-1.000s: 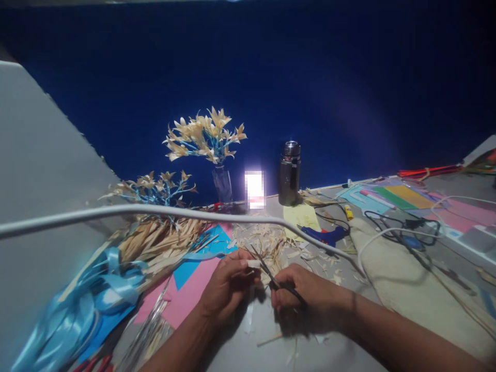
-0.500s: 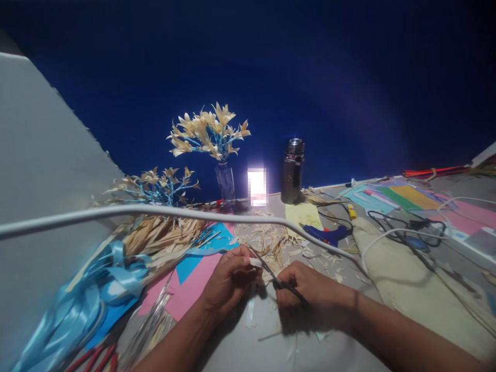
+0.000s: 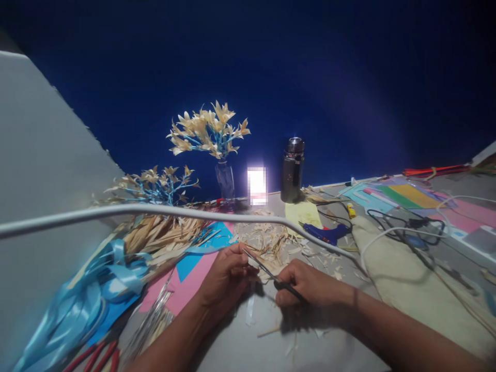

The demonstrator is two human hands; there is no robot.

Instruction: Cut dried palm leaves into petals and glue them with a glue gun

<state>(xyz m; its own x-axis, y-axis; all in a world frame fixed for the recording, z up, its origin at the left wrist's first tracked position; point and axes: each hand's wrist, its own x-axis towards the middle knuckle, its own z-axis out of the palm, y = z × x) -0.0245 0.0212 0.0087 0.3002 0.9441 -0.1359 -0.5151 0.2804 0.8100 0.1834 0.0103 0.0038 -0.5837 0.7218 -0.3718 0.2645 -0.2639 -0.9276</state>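
Observation:
My right hand (image 3: 300,285) is closed around the handles of dark scissors (image 3: 264,268), whose blades point up and left. The blade tips reach the fingertips of my left hand (image 3: 228,273). Those fingers are pinched on a small pale strip, mostly hidden now behind the fingers and blades. Beneath and beyond both hands, dry husk scraps (image 3: 275,245) litter the grey tabletop (image 3: 248,346). A pink sheet (image 3: 188,289) lies under my left forearm, beside a blue sheet (image 3: 189,264).
A white cable (image 3: 186,212) crosses in front. Blue ribbon (image 3: 85,294), husks (image 3: 155,237) and red handles (image 3: 103,357) lie left. Behind stand a flower vase (image 3: 225,178), a bright blurred light (image 3: 257,186) and a flask (image 3: 293,170). A blue glue gun (image 3: 329,234) and beige cushion (image 3: 403,289) lie right.
The scissor tips have shifted slightly left and up against my left fingertips. The pale strip, plainly seen before, is now mostly hidden. My right hand has hardly moved.

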